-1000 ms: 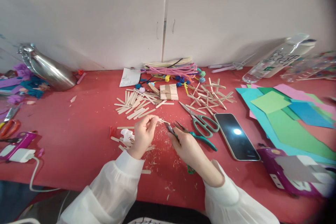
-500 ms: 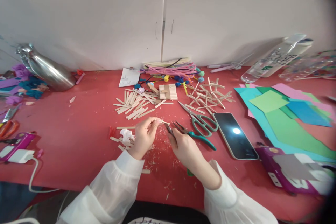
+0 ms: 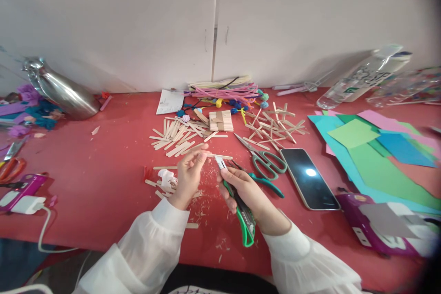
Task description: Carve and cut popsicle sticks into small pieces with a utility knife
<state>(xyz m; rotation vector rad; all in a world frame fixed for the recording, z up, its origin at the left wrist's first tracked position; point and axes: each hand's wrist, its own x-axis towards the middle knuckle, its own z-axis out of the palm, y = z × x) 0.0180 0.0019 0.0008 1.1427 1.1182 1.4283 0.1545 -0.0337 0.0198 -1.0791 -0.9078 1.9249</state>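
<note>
Between thumb and fingers, my left hand (image 3: 190, 173) pinches one end of a thin wooden craft stick (image 3: 220, 156), which points to the right. My right hand (image 3: 243, 190) is closed around a green and black utility knife (image 3: 245, 223). The knife's blade tip is up close to the stick; whether they touch I cannot tell. Pale wood shavings (image 3: 220, 243) are scattered on the red table below both hands. Just beyond my right hand lie teal-handled pliers (image 3: 267, 185), their jaws partly hidden, and grey-green scissors (image 3: 263, 158).
Loose craft sticks (image 3: 177, 134) and a bundled stack (image 3: 221, 121) lie ahead, with joined sticks (image 3: 275, 124) to their right. A phone (image 3: 309, 178), coloured paper (image 3: 372, 156) and a bottle (image 3: 358, 78) are on the right. A steel jug (image 3: 65, 89) stands left.
My right hand has turned, so the knife's green handle now shows. The blade has come away from its earlier place along the stick, and the stick's free end now shows farther right.
</note>
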